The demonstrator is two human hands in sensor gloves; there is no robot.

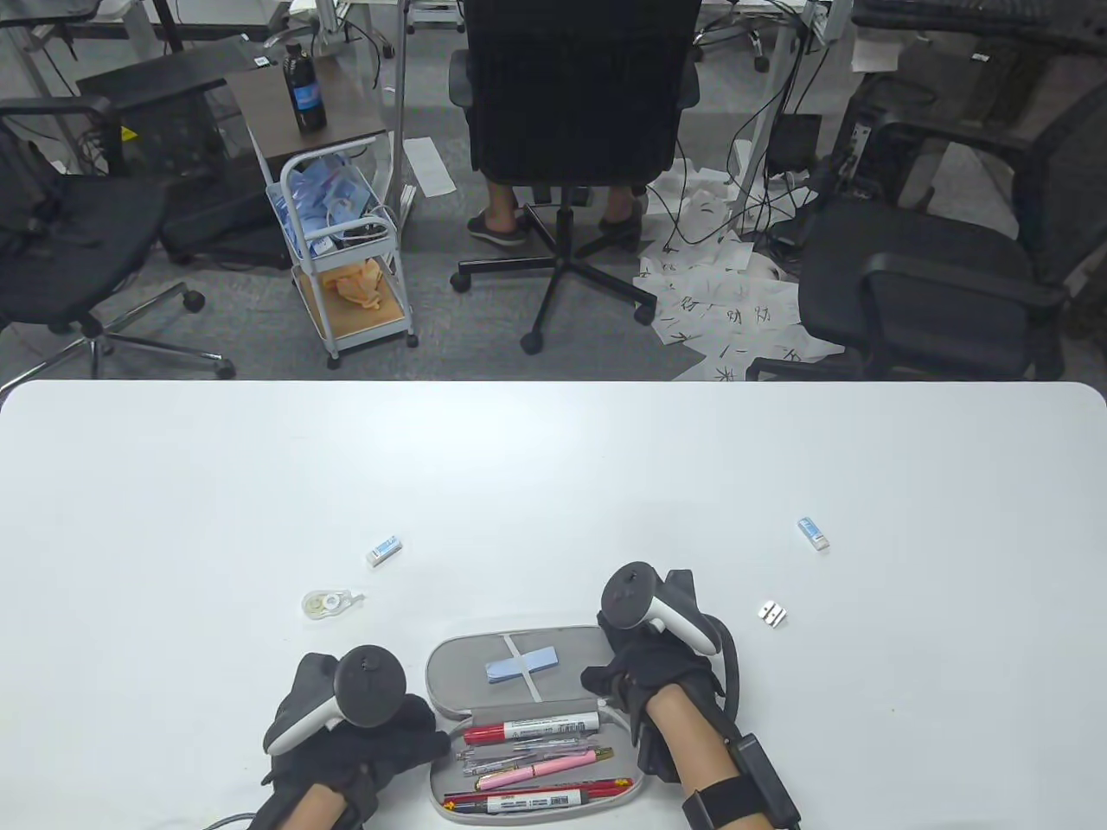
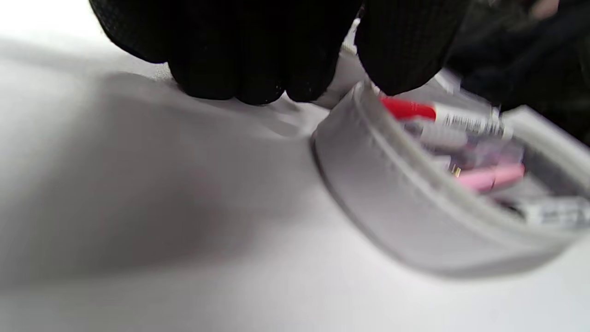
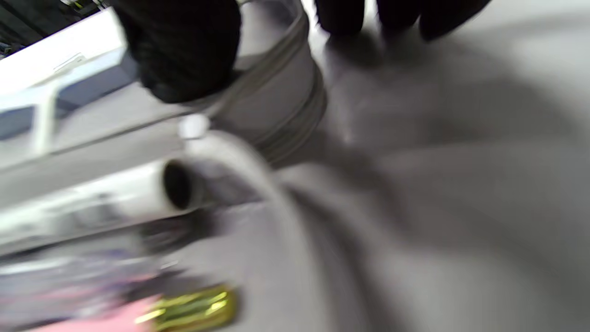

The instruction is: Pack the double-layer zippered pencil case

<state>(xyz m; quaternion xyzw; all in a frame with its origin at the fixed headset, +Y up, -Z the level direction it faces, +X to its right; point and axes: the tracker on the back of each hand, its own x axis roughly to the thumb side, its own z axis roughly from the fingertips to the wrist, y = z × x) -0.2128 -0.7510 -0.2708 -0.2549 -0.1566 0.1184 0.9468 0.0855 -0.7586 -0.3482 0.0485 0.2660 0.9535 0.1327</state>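
Nearest the camera, at six o'clock on the table [image 1: 173, 484], left hand [image 1: 346, 743] pinches the open grey pencil case [image 1: 519, 648] at nine o'clock; right hand [image 1: 657, 666] pinches its three o'clock end.

The far half of the table [image 1: 553, 450] is bare, so hands could pass there freely. Nearer, small things stand in the way: an eraser [image 1: 384, 550] and a correction tape [image 1: 327, 603] on the left, another eraser [image 1: 813, 533] and a metal sharpener [image 1: 772, 614] on the right, all well apart from each other. At the near edge the open pencil case [image 1: 519, 661] fills the middle. The left hand [image 1: 363, 743] is against its left end and the right hand [image 1: 644, 670] against its right end, so both sides there are closed. The case's lower half is full of pens [image 1: 536, 752].
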